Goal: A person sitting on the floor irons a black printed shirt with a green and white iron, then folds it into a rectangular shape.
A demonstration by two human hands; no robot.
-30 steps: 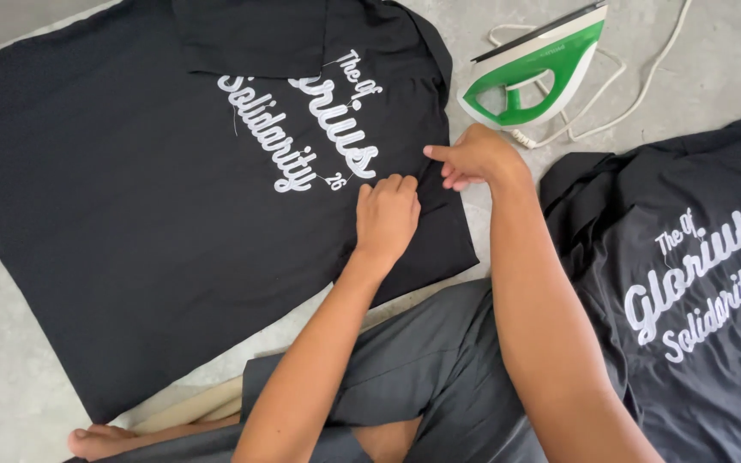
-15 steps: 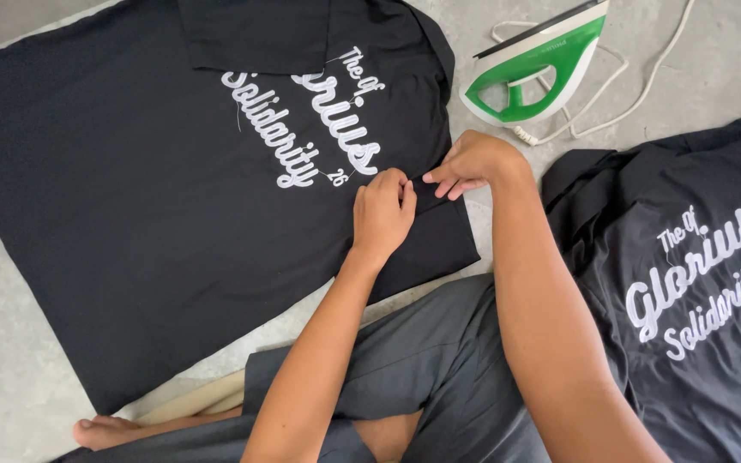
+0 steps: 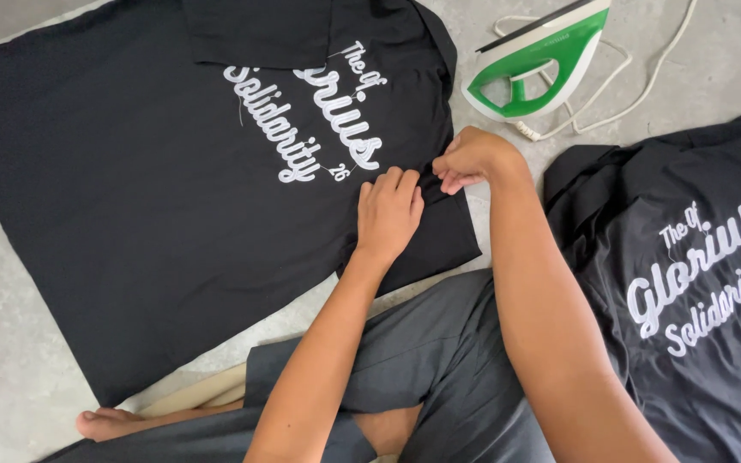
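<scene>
A bare grey concrete floor (image 3: pixel 10 283) fills the view from above, mottled and smooth, with no furniture or walls in sight. A person sits on it, their legs in grey shorts (image 3: pixel 422 360) at the bottom of the frame and one bare foot (image 3: pixel 109 422) tucked to the lower left.

Spread flat on the floor in front of them is a black shirt (image 3: pixel 130 197) with white script lettering on its back. It lies at a slant: its long axis runs from the collar at the top centre down toward the lower left, so the collar end points up and away from the person and the hem lies toward the lower left corner. The lettering tilts with it.

Both hands meet at the shirt's right edge, just below the lettering. The left hand (image 3: pixel 389 210) rests palm down on the cloth, fingers close together and slightly curled, pressing the fabric rather than gripping it. The right hand (image 3: pixel 472 159) is just beside it, nearly touching, with fingers bunched and pinching a small fold of the black fabric at the edge.

Beyond the right hand, near the top of the frame, a green and white iron (image 3: pixel 538 64) stands on its heel on the floor, its white cord (image 3: pixel 645 81) looping behind it. A second black shirt (image 3: pixel 688 283) with the same white script lies rumpled along the right side, next to the person's right arm.
</scene>
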